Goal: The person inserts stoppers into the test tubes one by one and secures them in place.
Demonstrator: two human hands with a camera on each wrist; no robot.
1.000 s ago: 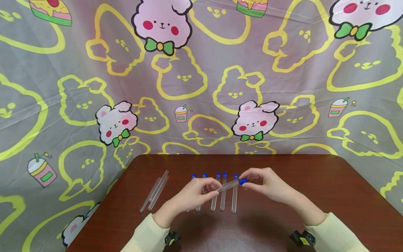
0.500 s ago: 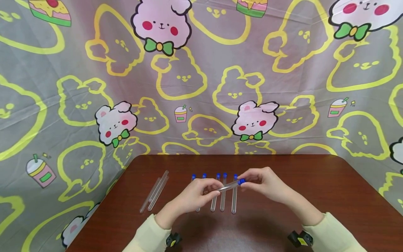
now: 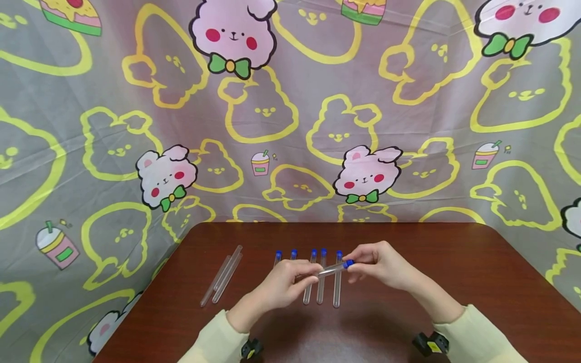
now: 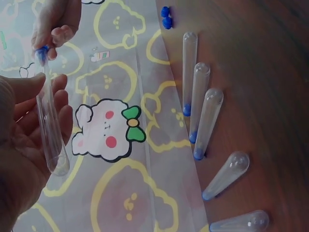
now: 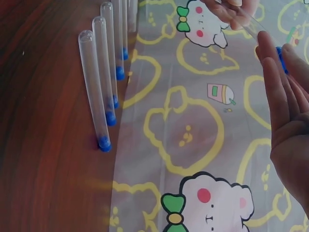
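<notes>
A clear test tube (image 3: pixel 330 270) is held above the table, tilted slightly up toward its capped end on the right. My left hand (image 3: pixel 283 283) grips its body between thumb and fingers; the rounded bottom shows past the palm in the left wrist view. At the mouth sits a blue cap (image 3: pixel 348 263), pinched by the thumb and fingers of my right hand (image 3: pixel 386 266). In the right wrist view, fingers cover most of that cap (image 5: pixel 282 59). Below and behind the hands lies a row of several blue-capped test tubes (image 3: pixel 337 287), partly hidden by my left hand.
Several uncapped test tubes (image 3: pixel 222 280) lie close together at the left of the brown table (image 3: pixel 476 272). Two loose blue caps (image 4: pixel 166 18) rest on the table in the left wrist view. A patterned curtain (image 3: pixel 295 126) hangs along the back and sides.
My right fingers have shifted their pinch on the cap, with more fingers showing beneath it now. Both hands and the tube have sunk very slightly. The tubes on the table stay put.
</notes>
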